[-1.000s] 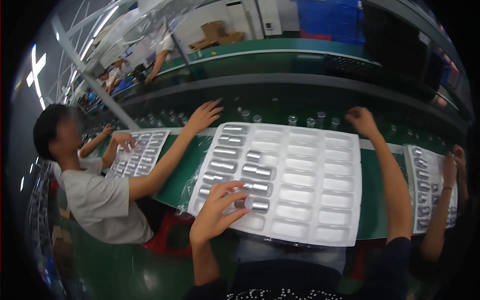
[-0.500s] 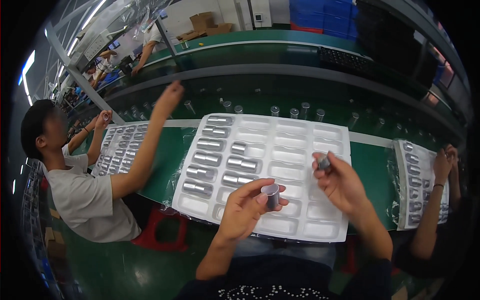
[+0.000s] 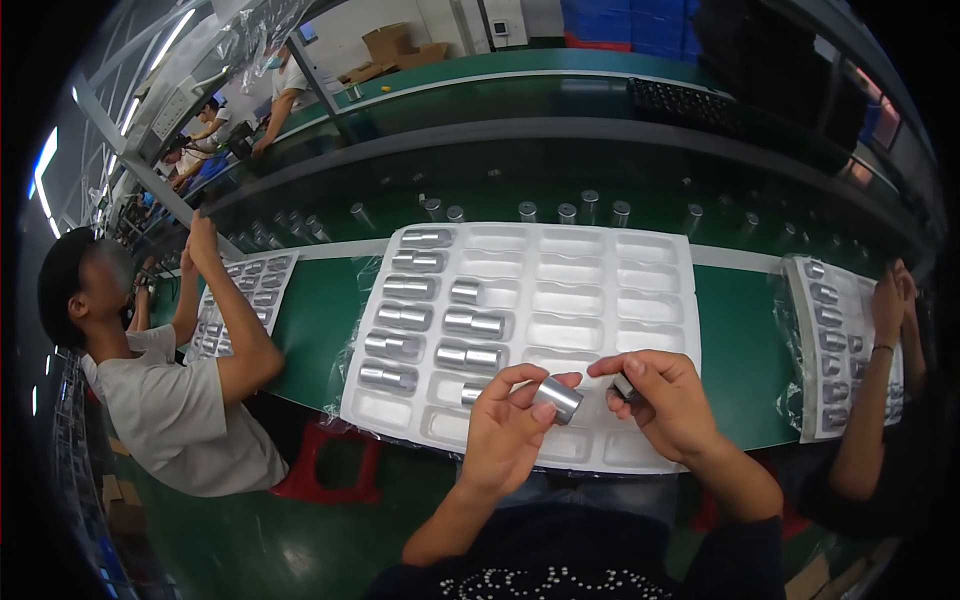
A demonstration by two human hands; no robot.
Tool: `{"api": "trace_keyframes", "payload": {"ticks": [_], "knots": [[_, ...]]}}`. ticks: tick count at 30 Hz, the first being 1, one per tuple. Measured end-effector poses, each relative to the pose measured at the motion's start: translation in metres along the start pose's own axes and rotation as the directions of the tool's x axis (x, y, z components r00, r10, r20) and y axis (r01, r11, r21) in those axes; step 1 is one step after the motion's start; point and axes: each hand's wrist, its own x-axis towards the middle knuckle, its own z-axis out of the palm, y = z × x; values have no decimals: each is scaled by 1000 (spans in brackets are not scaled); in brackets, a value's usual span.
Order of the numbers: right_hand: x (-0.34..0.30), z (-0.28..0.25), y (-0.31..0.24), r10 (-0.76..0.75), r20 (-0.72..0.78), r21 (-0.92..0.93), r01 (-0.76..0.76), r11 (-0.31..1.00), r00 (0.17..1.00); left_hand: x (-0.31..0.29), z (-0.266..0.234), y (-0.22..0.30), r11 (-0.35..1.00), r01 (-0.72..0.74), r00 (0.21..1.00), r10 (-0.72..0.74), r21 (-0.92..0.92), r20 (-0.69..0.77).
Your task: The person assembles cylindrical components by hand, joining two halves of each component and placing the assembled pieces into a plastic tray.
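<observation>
A white moulded tray (image 3: 640, 280) with rows of pockets lies on the green bench in front of me. Its left pockets hold several silver metal cylinders (image 3: 474, 322); the right pockets are bare. My left hand (image 3: 505, 435) pinches one silver cylinder (image 3: 559, 398) between thumb and fingertips over the tray's near edge. My right hand (image 3: 665, 400) is curled around a second, darker cylinder (image 3: 624, 387) just to the right of it.
Loose silver cylinders (image 3: 567, 212) stand along the dark conveyor behind the tray. A person in a grey shirt (image 3: 170, 420) works at a similar tray (image 3: 236, 300) on my left. Another person's arm (image 3: 872, 400) rests by a tray (image 3: 832, 340) on my right. A red stool (image 3: 335, 470) is below.
Both my hands came back from the far conveyor to the tray's near edge, each now holding a cylinder. The person on my left drew an arm back and raised it.
</observation>
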Motion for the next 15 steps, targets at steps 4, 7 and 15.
{"api": "trace_keyframes", "payload": {"ticks": [4,7,15], "knots": [[-5,5,-5,-76,44,60,74,995,996,-3,2,-6,999,0,999,2,52,-49],[-7,2,-1,-228,125,-128,244,961,966,-4,4,-10,997,-46,998,48,64,-33],[-13,-5,12,-398,176,-341,435,833,900,-10,5,-10,994,-80,997,78,78,22]]}}
